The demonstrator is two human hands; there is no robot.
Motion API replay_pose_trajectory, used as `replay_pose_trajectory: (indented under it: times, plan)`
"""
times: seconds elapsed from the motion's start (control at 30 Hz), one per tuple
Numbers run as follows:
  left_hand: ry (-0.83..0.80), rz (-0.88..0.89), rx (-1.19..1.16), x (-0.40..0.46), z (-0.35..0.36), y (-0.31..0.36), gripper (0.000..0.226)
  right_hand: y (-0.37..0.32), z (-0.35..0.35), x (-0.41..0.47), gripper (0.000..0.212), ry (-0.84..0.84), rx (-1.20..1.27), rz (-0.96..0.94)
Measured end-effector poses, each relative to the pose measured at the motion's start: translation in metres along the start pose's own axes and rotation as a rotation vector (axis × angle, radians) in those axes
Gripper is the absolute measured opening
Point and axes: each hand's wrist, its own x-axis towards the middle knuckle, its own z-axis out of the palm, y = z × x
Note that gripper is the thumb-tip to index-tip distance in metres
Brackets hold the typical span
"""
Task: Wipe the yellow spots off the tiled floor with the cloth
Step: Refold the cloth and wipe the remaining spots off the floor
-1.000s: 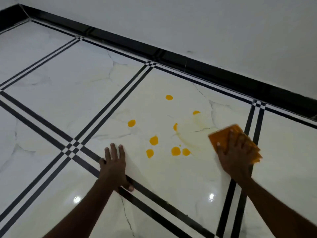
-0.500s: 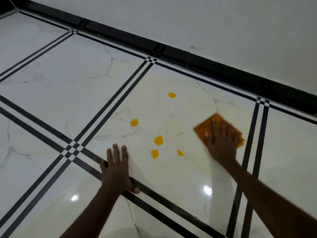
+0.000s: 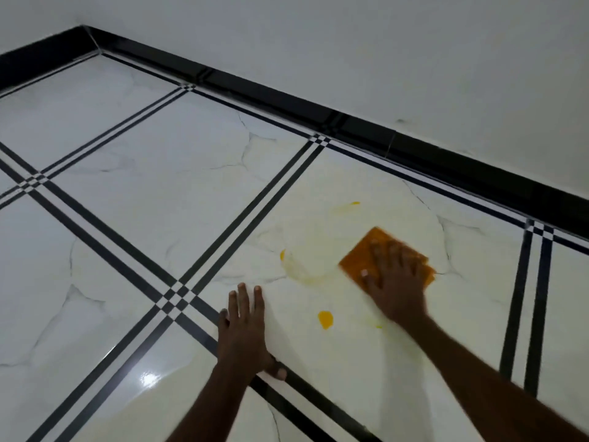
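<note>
Since half a second ago, 2 of the solid dots near the cloth [image 3: 366, 255] have gone to pale smears, and my right hand [image 3: 395, 282] has swept the cloth back across them. That hand lies flat, fingers spread, pressing the orange cloth onto the tiled floor [image 3: 159, 218]. My left hand [image 3: 245, 333], well left of the cloth, rests open and flat as a prop. 1 solid yellow spot [image 3: 325, 319] sits just below-left of the cloth; a smear [image 3: 299, 272] curves left of it, another streak [image 3: 347, 206] beyond it. I judge the loaded cloth could spread yellow film wider, and my bracing palm could slip on the glossy wet tile.
</note>
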Motion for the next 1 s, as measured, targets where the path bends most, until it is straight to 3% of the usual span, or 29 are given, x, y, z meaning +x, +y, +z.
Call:
replay_pose_trajectory:
  times: [0.1,0.2,0.37,0.47,0.53,0.6,0.73,0.9,1.0]
  plan:
    - [0.039,0.013,0.045,0.013,0.001,-0.001,0.157,0.036,-0.016,0.064,0.083,-0.036,-0.032,0.131]
    - [0.025,-0.007,0.046,0.018,0.007,0.002,0.155,0.004,-0.024,0.127,0.082,-0.077,0.053,0.168]
    - [-0.011,-0.008,0.03,0.02,0.004,0.001,0.154,-0.124,0.007,0.104,0.078,-0.086,-0.009,-0.227]
    - [-0.04,-0.009,0.037,0.017,-0.002,0.001,0.153,-0.101,0.009,0.027,0.073,-0.092,0.016,-0.351]
    - [-0.059,-0.025,0.039,0.015,-0.002,-0.001,0.158,-0.054,0.005,-0.001,0.07,-0.116,0.001,-0.314]
    - [-0.048,-0.015,0.055,0.016,-0.005,0.004,0.16,-0.01,-0.003,0.021,0.073,-0.079,-0.028,-0.162]
    - [-0.03,-0.048,0.007,0.006,-0.001,0.003,0.156,-0.046,-0.02,0.111,0.082,-0.113,0.018,0.034]
    - [-0.008,-0.163,-0.041,-0.002,-0.001,0.001,0.156,-0.166,0.019,0.076,0.084,-0.126,0.02,-0.276]
    - [-0.024,-0.159,-0.081,-0.009,-0.009,0.0,0.155,-0.155,0.018,0.013,0.078,-0.161,0.006,-0.433]
